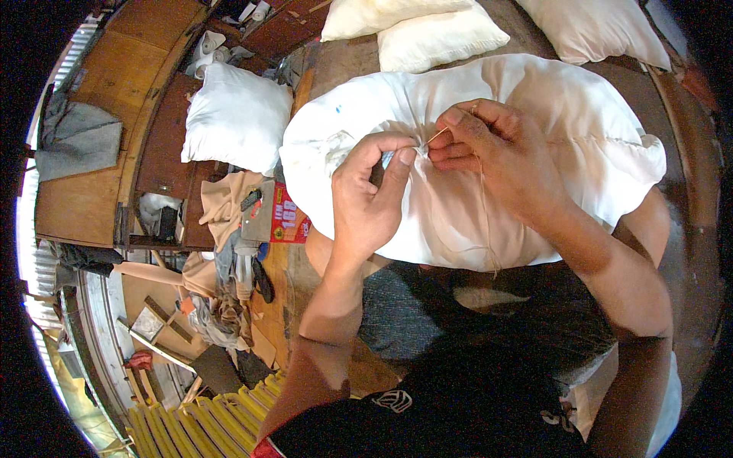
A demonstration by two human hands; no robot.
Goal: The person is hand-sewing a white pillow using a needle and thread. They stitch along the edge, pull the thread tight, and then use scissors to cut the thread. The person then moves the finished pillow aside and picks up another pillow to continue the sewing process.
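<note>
A large white stuffed pillow (565, 130) lies across my lap. My left hand (370, 202) pinches the gathered fabric of its seam between thumb and forefinger. My right hand (496, 149) sits just to the right, fingers closed on a thin needle (437, 136) that enters the seam. A pale thread (485, 221) trails from my right hand down over the pillow's front.
A white pillow (237, 114) rests on the wooden surface (164, 145) at left. Two more pillows (435, 34) and another (592, 27) lie beyond. Cloth scraps, a red printed card (289, 217) and yellow slats (206, 420) clutter the floor at left.
</note>
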